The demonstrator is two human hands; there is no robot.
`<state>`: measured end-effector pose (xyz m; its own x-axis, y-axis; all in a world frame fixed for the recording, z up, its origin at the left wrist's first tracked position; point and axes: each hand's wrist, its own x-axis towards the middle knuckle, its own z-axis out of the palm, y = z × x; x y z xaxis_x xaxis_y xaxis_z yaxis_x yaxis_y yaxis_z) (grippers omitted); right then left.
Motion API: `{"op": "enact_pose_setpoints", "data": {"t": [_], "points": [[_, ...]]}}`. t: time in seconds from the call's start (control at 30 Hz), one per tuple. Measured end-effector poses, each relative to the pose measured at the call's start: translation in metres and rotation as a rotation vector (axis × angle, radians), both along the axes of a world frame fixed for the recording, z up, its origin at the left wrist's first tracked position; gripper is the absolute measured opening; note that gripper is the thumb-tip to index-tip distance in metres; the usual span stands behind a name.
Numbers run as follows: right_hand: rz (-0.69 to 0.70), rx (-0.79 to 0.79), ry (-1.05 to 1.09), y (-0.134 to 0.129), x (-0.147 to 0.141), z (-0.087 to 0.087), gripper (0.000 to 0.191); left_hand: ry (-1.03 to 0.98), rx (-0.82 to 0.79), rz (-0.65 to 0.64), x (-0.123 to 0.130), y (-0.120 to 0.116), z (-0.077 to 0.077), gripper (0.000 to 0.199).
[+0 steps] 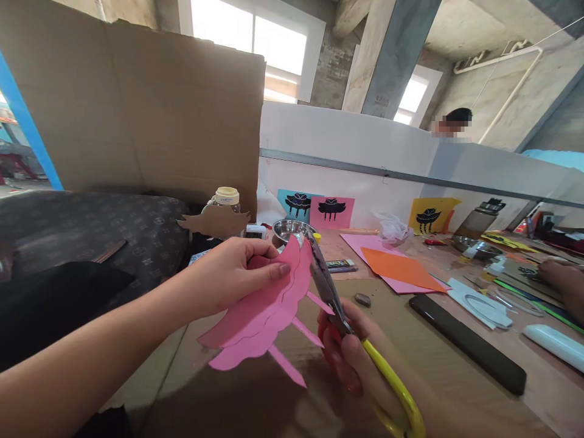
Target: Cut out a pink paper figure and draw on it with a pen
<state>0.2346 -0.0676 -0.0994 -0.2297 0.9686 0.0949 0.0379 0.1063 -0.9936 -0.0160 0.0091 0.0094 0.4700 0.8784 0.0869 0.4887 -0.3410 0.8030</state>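
Note:
Between thumb and fingers, my left hand pinches a pink paper cutout with a wavy edge, a drawn pencil line and several thin strips hanging off its lower side. My right hand grips scissors with yellow handles. Their dark blades point up and away, lying close along the cutout's right tip. Whether the blades touch the paper there, I cannot tell. Under both hands lies a brown cardboard sheet on the table.
Pink and orange paper sheets, a dark oblong case and a small grey lump lie to the right. Behind stand a metal bowl, a jar and cards with black hat-like shapes. A co-worker's hand is far right.

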Motion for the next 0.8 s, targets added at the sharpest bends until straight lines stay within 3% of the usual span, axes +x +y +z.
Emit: {"op": "enact_pose_setpoints", "data": {"t": [0.3,0.5,0.8], "points": [[0.031,-0.012,-0.034,-0.002,-0.002,0.013,0.054,-0.028,-0.047,-0.031,-0.001,0.005,-0.002,0.041],[0.08,0.022,0.011,0.003,-0.003,0.01,0.062,-0.017,-0.063,-0.019,-0.004,0.007,0.002,0.04],[0.041,-0.006,-0.049,0.002,-0.001,0.009,0.059,0.0,-0.087,-0.012,-0.005,0.007,0.004,0.04]]}}
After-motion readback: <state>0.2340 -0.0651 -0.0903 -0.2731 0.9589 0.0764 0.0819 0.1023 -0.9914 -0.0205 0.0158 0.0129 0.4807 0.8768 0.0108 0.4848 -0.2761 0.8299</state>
